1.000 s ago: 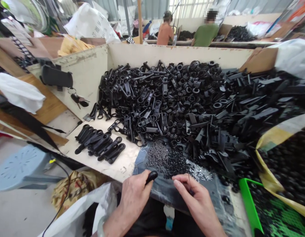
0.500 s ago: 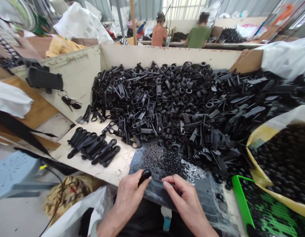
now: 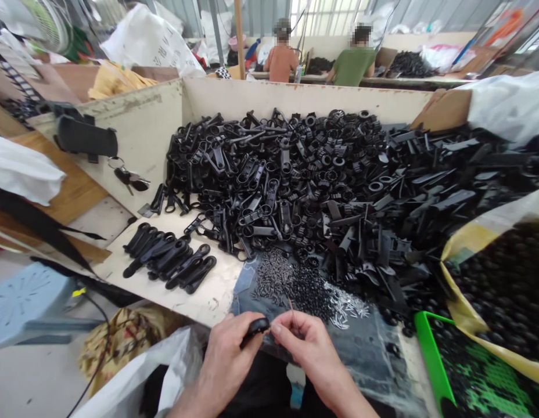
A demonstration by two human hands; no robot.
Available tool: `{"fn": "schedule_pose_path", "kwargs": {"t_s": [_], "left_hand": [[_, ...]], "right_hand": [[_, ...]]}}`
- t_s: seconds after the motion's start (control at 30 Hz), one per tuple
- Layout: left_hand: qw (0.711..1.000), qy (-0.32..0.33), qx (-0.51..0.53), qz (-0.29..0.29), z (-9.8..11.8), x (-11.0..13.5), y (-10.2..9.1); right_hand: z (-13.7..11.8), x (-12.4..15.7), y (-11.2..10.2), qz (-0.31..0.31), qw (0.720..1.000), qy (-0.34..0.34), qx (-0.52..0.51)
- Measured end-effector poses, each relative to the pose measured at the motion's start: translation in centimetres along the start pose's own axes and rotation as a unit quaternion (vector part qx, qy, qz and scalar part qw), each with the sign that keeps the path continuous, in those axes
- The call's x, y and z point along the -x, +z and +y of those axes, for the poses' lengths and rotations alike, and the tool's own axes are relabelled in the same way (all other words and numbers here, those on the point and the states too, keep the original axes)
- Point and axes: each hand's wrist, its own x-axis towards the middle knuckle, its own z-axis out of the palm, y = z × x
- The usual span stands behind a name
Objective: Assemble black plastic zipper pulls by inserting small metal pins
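Note:
My left hand (image 3: 228,354) is closed around a black plastic part (image 3: 256,328), whose rounded end sticks out past the thumb. Close against that end is my right hand (image 3: 302,339), thumb and forefinger pinched together. A thin, straight, reddish rod (image 3: 291,304) rises from the right fingers; what the fingertips themselves pinch is too small to make out. Just beyond the hands, on a dark mat (image 3: 360,348), lie small grey pieces (image 3: 272,276), small black pieces (image 3: 313,290) and silvery pins (image 3: 345,305).
A large heap of black plastic parts (image 3: 261,180) fills the walled table. Several longish black parts (image 3: 169,258) lie in a row at left. Keys (image 3: 130,179) hang on the side wall. At right are a green tray (image 3: 430,354) and a sack of black balls (image 3: 505,278). Two people sit beyond.
My right hand has moved left and up to the part in my left hand. The thin rod now stands upright from the right fingers. The view has shifted slightly.

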Motion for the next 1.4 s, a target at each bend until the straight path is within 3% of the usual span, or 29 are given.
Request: {"fn": "schedule_pose_path", "kwargs": {"t_s": [0.1, 0.27, 0.33, 0.47, 0.6, 0.7, 0.87, 1.1, 1.23, 1.4], "left_hand": [[0.999, -0.027, 0.025, -0.023, 0.4, 0.1, 0.0], [0.99, -0.103, 0.09, -0.045, 1.4, -0.1, -0.1], [0.979, -0.13, 0.147, -0.047, 1.5, -0.1, 0.2], [0.937, -0.193, 0.288, -0.044, 1.3, 0.0, 1.5], [0.918, -0.196, 0.345, 0.003, 1.4, 0.1, 2.2], [0.939, -0.177, 0.295, 0.033, 1.3, 0.0, 1.3], [0.991, -0.071, 0.09, 0.068, 0.2, 0.4, -0.5], [0.997, 0.009, 0.007, 0.082, -0.8, 0.7, 0.6], [0.998, 0.004, -0.003, 0.066, -0.5, 0.5, 1.1], [0.998, -0.018, -0.012, 0.056, 0.0, 0.1, 1.0]], "right_hand": [[-0.1, 0.3, -0.5, -0.011, 0.998, -0.033, 0.054], [-1.0, 0.2, -1.2, -0.028, 0.971, -0.167, 0.171], [-1.3, 0.1, -1.2, -0.029, 0.965, -0.19, 0.18], [-1.4, -0.1, -0.5, -0.001, 0.971, -0.181, 0.158], [-1.1, -0.2, 0.2, 0.018, 0.987, -0.126, 0.1], [-0.9, -0.3, -0.2, 0.049, 0.978, -0.145, 0.143], [-0.6, -0.7, -1.6, 0.071, 0.908, -0.248, 0.329], [-0.7, -0.9, -3.9, 0.124, 0.883, -0.293, 0.346], [-0.4, -0.5, -4.5, 0.083, 0.843, -0.306, 0.434], [0.3, -0.9, -3.9, 0.044, 0.775, -0.328, 0.539]]}}
